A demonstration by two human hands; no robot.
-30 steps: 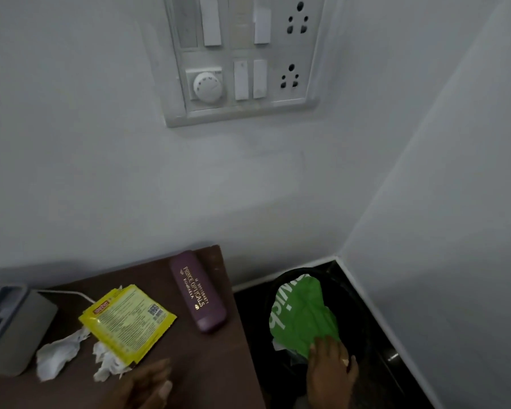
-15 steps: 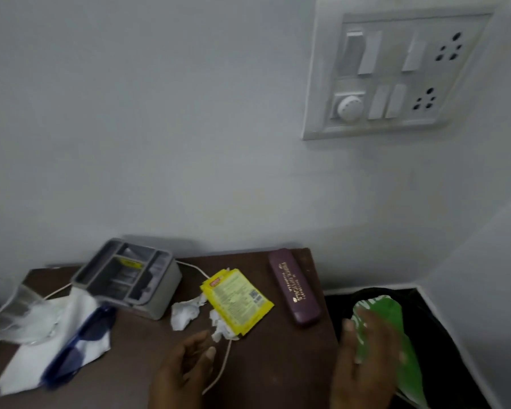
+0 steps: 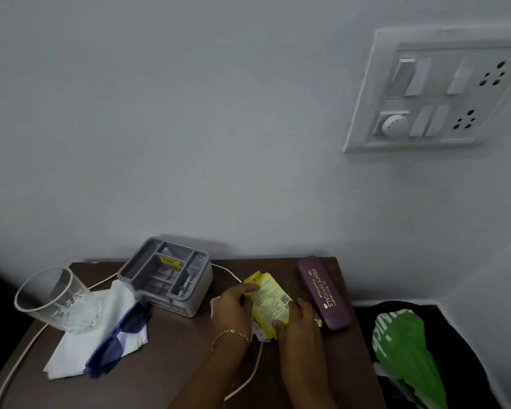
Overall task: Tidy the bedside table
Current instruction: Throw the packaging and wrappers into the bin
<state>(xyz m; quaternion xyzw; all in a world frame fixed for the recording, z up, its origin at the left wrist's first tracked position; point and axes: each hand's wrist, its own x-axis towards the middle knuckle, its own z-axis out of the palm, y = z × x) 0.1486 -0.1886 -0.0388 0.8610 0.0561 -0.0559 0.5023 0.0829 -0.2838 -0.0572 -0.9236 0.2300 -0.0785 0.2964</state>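
On the dark brown bedside table point(image 3: 171, 364) lies a yellow printed wrapper point(image 3: 270, 302) over crumpled white tissue point(image 3: 260, 335). My left hand point(image 3: 233, 308) holds the wrapper's left edge, fingers curled on it. My right hand point(image 3: 300, 323) grips its near right corner. A maroon spectacle case point(image 3: 325, 293) lies just right of my right hand. Blue sunglasses point(image 3: 115, 340) rest on a white cloth point(image 3: 80, 349) at the left.
A grey compartment organiser point(image 3: 165, 274) stands at the back by the wall. A clear glass point(image 3: 56, 299) lies tilted at the left. A white cable point(image 3: 248, 376) runs across the table. A black bin point(image 3: 460, 349) holding a green bag point(image 3: 404, 346) sits on the floor right.
My right hand left the green bag in the bin and came over to the table. Both hands closed onto the yellow wrapper. The view swung left, showing more of the table.
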